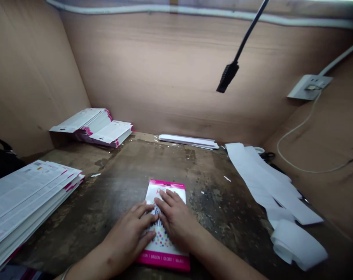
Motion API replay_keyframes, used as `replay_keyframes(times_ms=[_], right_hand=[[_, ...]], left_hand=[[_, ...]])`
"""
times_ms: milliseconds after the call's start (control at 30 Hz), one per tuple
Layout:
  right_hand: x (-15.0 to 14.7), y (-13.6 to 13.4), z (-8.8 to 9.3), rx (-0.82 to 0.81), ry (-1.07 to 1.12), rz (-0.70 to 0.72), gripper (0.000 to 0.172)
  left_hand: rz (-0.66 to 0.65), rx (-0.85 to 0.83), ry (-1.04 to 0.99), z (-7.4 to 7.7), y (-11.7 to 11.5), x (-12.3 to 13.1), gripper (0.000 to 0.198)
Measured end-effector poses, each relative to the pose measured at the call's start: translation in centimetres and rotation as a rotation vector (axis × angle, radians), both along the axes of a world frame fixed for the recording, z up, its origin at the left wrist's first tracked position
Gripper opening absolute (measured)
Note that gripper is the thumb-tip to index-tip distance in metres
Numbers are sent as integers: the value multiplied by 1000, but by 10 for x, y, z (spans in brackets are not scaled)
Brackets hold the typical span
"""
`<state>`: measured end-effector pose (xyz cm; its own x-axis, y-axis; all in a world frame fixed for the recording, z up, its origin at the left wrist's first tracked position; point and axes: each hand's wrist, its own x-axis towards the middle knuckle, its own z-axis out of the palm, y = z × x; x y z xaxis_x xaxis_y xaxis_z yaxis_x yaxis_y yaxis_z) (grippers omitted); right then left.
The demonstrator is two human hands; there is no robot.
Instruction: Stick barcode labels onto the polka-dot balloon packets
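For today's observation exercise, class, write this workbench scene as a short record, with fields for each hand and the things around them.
Left hand: flat on a pink-edged balloon card, fingers spread
Right hand: flat on the same card, beside the left hand
Near left: stack of printed cards
Far left: smaller stacks of cards
Far centre: white strips
Right: loose white roll, scissors
Surface: worn, stained bench

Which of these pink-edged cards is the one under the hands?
The lone card lying face up mid-table, beneath the left hand and right hand; the others are stacked, in a pile on the left and a pile in the back corner.
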<state>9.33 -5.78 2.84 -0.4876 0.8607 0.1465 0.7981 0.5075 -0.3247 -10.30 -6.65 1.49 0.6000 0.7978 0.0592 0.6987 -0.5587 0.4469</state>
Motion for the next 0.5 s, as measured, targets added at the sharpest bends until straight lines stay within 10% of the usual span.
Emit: replay_keyframes(times_ms=[267, 500], right_hand=[[4, -2, -15, -39, 51, -40, 43], [0, 14, -49, 122, -2, -22, 40]], left_hand=[[-82, -62, 144, 35, 35, 7, 20], [38, 237, 114, 51, 198, 76, 24]])
